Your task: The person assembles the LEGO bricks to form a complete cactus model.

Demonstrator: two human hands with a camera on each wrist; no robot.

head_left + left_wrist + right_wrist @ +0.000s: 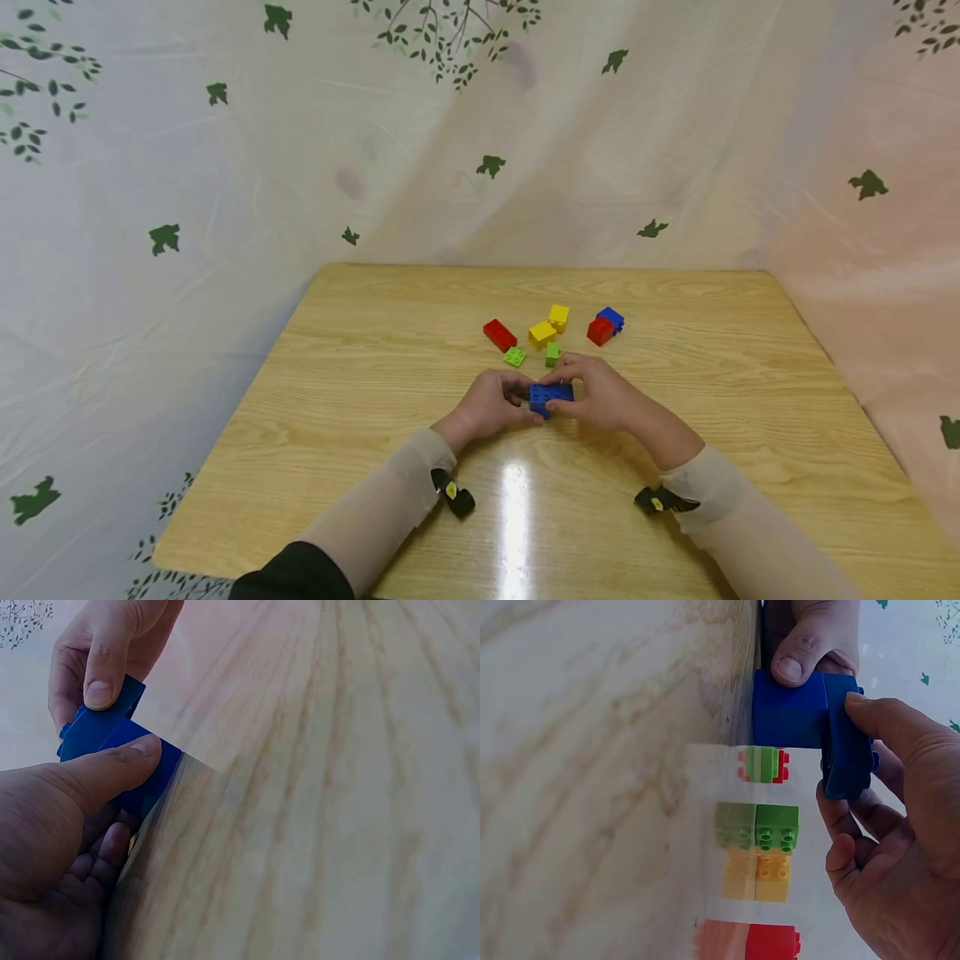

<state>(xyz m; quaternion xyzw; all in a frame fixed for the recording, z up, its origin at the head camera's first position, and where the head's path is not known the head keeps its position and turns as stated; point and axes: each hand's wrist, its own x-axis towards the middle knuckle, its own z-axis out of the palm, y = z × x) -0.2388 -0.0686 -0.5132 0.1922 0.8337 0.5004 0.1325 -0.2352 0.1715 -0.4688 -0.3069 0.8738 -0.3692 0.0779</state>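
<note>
In the head view, two blue bricks (538,400) are held just above or on the table (375,333), which of the two cannot be told, between the left hand (491,406) and the right hand (603,396), with studs facing up. Just beyond the hands, a flat green piece (515,357) and a green brick (552,354) are seen; behind them are placed a long red brick (498,335), a near yellow brick (542,335) and a far yellow brick (558,317). To the right, a smaller red brick (601,331) is set against another blue brick (611,319). In the left wrist view, the lower brick (150,787) is grasped by the left hand, its thumb laid across the side, while the upper brick (90,735) is pinched by the right hand, its thumb pressed near one end. In the right wrist view, the upper brick is seen placed crosswise against the lower one, gripped by the right thumb and fingers; the left thumb is pressed on the lower brick, the other left fingers being mostly hidden. Whether the two are fully locked cannot be told.
</note>
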